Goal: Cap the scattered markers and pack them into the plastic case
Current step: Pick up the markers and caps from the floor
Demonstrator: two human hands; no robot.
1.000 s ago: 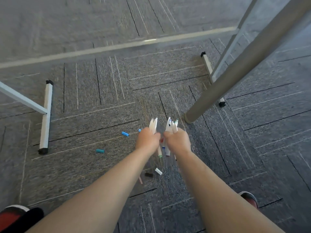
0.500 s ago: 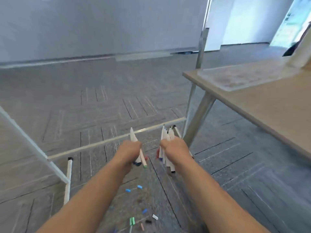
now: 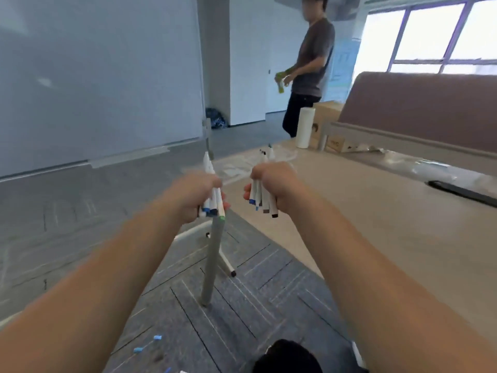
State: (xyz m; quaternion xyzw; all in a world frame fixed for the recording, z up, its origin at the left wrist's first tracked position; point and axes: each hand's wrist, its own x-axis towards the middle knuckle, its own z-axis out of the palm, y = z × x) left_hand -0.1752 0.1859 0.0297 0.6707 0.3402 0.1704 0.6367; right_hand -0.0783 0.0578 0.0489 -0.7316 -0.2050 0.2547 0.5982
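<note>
My left hand point(image 3: 194, 197) grips a small bunch of white markers point(image 3: 213, 198), held upright with blue and green ends poking out below the fist. My right hand point(image 3: 274, 184) grips a larger bunch of white markers point(image 3: 263, 196), their tips rising above the fist and dark ends below. Both fists are raised at chest height, side by side, just left of the table's near corner. The clear plastic case point(image 3: 243, 164) lies flat on the table behind my hands, partly hidden by them. Loose blue caps point(image 3: 157, 338) lie on the carpet at the bottom.
The beige table point(image 3: 376, 227) fills the right side, its grey leg point(image 3: 212, 262) standing on the carpet below my left hand. A person point(image 3: 309, 65) stands at the back. A white roll point(image 3: 305, 127) and cardboard boxes sit at the table's far end. A whiteboard spans the left.
My view has swung up from the floor to table height. Both hands rose with their marker bunches and moved slightly apart. The caps on the carpet dropped to the bottom of the view.
</note>
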